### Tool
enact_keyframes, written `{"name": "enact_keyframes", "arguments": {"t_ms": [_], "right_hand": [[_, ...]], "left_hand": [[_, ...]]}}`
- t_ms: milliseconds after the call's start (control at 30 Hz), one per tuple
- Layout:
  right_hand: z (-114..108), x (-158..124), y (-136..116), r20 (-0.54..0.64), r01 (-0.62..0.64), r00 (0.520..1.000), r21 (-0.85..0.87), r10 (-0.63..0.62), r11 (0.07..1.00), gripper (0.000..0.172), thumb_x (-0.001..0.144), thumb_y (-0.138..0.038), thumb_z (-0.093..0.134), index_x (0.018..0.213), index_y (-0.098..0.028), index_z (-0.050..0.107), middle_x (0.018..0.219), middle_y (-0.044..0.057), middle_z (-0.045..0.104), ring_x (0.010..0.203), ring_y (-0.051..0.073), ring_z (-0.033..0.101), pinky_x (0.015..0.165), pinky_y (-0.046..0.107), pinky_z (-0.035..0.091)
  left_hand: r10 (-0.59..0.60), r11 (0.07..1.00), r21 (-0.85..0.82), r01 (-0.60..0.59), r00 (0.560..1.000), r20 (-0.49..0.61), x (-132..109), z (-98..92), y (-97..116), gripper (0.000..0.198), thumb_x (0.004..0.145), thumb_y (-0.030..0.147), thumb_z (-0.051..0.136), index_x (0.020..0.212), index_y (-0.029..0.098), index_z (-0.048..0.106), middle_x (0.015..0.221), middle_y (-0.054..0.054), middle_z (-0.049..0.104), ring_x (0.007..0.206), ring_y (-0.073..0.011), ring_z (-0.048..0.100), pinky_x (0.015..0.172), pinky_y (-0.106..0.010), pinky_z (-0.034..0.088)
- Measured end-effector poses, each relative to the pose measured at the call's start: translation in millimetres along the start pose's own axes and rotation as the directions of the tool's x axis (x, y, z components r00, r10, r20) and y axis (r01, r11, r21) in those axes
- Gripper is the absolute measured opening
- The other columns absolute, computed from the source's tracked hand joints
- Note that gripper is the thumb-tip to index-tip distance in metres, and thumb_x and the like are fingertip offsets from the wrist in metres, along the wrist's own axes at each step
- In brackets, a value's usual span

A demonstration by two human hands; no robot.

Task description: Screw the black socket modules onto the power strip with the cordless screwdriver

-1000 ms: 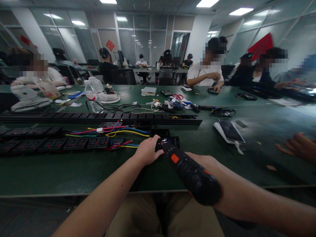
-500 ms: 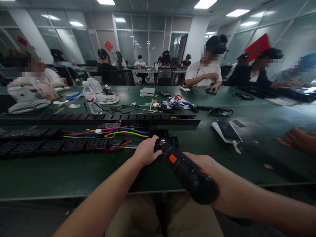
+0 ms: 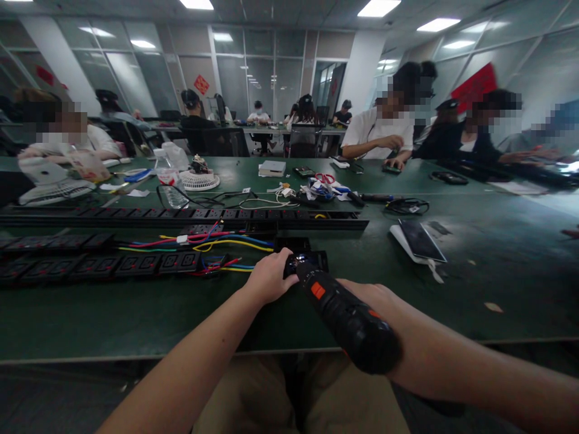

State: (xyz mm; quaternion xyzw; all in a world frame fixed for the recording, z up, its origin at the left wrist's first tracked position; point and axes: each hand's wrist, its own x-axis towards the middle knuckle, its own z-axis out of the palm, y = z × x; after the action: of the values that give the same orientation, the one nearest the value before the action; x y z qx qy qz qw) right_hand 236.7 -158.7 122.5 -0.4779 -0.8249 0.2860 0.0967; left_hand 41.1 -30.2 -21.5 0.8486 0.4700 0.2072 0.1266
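Note:
My right hand grips a black cordless drill with orange accents; its handle and my fingers are mostly hidden behind the body. The drill's front end points down at a small black box-like part on the table. My left hand is closed on the left side of that part, thumb and fingers around its edge. Yellow and blue wires run from the left to a second black box just behind. Left of my hand lies a black socket strip with coloured wires at its end.
A long black socket rail lies across the green table. Beyond it are a plastic bottle, cables, and red-handled scissors. A phone on a white stand is at right. Across the table a person in white works.
The view has shifted very slightly. Another person's hand at the right edge has drawn back almost out of view. My hands and the drill hold the same position.

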Motion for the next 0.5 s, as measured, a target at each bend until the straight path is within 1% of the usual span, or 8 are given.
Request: {"name": "enact_keyframes", "arguments": {"t_ms": [133,200,400,500], "right_hand": [[0.4,-0.9,-0.1,-0.013,-0.027,1.000,-0.032,0.027,0.999,0.038,0.080,-0.020,0.057,0.117,-0.012,0.059,0.119,0.019,0.067,0.099,0.029,0.066,0.091,0.045,0.052],[0.9,-0.6,0.0,-0.019,-0.029,0.999,-0.031,0.028,0.999,0.039,0.079,-0.019,0.057,0.117,-0.011,0.059,0.119,0.019,0.067,0.097,0.030,0.067,0.090,0.046,0.052],[2.4,0.7,0.0,-0.017,0.002,1.000,0.026,-0.002,1.000,0.039,0.079,-0.019,0.058,0.118,-0.015,0.059,0.116,0.015,0.069,0.097,0.027,0.068,0.086,0.039,0.054],[3.3,0.1,0.3,-0.014,-0.003,1.000,0.022,0.003,1.000,0.042,0.078,-0.018,0.060,0.120,-0.016,0.059,0.116,0.014,0.069,0.096,0.026,0.068,0.087,0.040,0.054]], "left_hand": [[-0.006,1.000,0.002,0.006,1.000,0.000,0.7,1.1,-1.5,0.038,0.084,0.036,0.063,0.117,0.023,0.048,0.105,-0.007,0.066,0.099,-0.0257,0.064,0.086,-0.035,0.050],[-0.001,1.000,0.004,0.001,1.000,-0.005,0.7,1.6,-2.0,0.038,0.084,0.036,0.063,0.117,0.023,0.047,0.105,-0.007,0.066,0.099,-0.0257,0.064,0.085,-0.035,0.050],[0.016,1.000,0.001,-0.016,1.000,-0.020,-0.3,2.7,-3.1,0.037,0.085,0.036,0.062,0.116,0.023,0.047,0.103,-0.007,0.066,0.097,-0.0258,0.064,0.084,-0.035,0.050],[0.013,1.000,0.002,-0.013,1.000,-0.021,-0.3,3.5,-3.3,0.038,0.084,0.035,0.063,0.117,0.023,0.048,0.103,-0.008,0.066,0.097,-0.0260,0.064,0.084,-0.035,0.050]]}}
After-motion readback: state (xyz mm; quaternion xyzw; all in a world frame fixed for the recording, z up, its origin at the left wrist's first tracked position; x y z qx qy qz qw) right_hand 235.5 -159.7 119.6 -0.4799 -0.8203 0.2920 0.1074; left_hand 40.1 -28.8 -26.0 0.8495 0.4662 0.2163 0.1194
